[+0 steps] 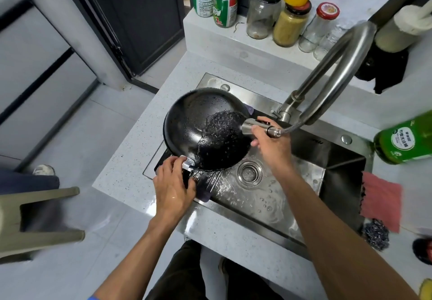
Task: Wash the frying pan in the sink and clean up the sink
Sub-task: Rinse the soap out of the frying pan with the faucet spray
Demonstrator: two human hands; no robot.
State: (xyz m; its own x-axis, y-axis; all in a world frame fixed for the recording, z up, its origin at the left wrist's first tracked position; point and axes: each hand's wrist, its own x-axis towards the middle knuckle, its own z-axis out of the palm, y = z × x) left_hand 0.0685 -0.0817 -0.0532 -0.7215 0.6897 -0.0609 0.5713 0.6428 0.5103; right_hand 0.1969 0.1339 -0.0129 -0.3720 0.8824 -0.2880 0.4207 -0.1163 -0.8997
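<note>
The black frying pan [205, 131] is held tilted over the left end of the steel sink [327, 171], its open face turned up and toward the right, its long axis running from the handle at the sink's near-left corner to the rim toward the far edge. The handle is gripped tightly by the left hand [174, 187]. The pull-out spray head [253, 126] is clasped in the right hand [272, 143] and aimed leftward into the wet pan, its hose [294, 127] drawn out from the arched faucet [339, 70].

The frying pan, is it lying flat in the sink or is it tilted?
Tilted. The left hand lifts the frying pan by its handle above the sink, and water from the sprayer collects toward its lower side.
</note>
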